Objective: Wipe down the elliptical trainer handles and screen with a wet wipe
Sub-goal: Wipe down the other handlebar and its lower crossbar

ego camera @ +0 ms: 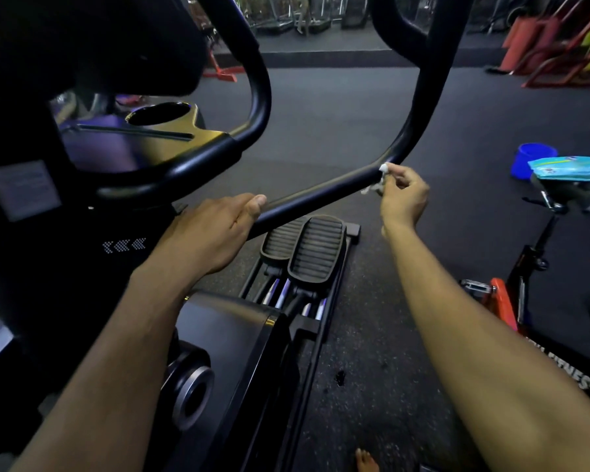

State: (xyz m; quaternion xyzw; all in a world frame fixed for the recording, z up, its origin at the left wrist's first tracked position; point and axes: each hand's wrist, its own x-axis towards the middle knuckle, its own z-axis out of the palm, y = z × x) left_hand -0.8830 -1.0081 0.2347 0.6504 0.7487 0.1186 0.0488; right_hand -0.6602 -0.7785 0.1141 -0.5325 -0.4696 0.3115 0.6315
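Note:
A black elliptical handle runs diagonally from lower left up to the right, then bends upward. My left hand grips its lower end, thumb on top. My right hand pinches a small crumpled white wet wipe against the handle just below the bend. A second curved black handle loops at upper centre. The dark console fills the top left; its screen face is not visible from here.
The two ribbed pedals lie below the handle on the rail. A blue bucket and a teal wipes packet sit at the right, the packet on a bike seat. Orange and black equipment stands close on the right.

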